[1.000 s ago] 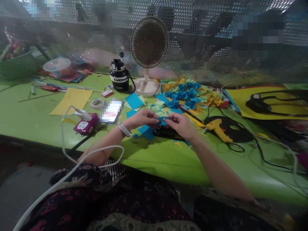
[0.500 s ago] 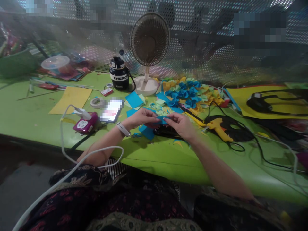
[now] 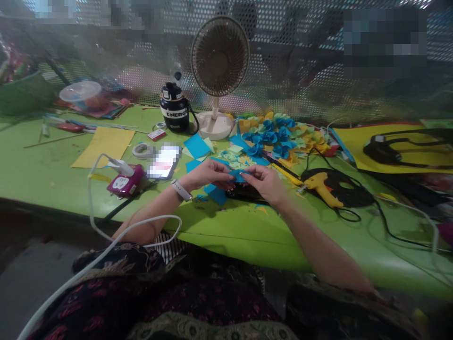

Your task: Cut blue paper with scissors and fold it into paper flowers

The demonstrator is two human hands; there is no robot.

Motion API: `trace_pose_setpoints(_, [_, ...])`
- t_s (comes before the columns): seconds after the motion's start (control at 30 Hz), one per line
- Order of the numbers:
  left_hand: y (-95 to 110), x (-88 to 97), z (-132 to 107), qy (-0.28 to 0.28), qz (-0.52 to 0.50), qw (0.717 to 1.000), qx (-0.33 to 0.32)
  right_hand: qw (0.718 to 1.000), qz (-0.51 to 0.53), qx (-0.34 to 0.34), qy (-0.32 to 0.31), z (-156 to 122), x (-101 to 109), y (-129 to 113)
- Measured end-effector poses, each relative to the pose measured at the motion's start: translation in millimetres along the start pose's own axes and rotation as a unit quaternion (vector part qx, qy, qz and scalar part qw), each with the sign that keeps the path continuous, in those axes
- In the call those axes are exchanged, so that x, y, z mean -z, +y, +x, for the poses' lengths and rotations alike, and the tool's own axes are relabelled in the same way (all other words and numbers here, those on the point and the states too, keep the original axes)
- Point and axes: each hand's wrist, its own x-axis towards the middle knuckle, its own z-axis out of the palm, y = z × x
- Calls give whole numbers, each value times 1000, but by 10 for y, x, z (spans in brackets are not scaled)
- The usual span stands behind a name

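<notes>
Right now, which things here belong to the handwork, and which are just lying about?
Handwork: left hand and right hand pinching a small blue paper piece; blue paper flowers beyond them.
Lying about: hot glue gun, phone, desk fan, black bottle.

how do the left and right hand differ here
The left hand has a white wristwatch on its wrist, while the right hand has a bare wrist. The left hand is nearer the phone, the right nearer the yellow glue gun. Both pinch the same small blue paper piece above the green table.
</notes>
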Motion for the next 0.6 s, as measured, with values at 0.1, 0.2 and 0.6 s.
trace_pose_setpoints(0.1, [7,-3,-9,6,7,1000,3,1000,1,1,-3,1,-1,-4])
trace_pose_setpoints(0.2, [14,-8,-14,8,11,1000,3,1000,1,2,-4,2,-1,3])
trace_pose_setpoints(0.6, [14,-23,-11,31,12,999,-19,1000,7,5,3,-5,-23,20])
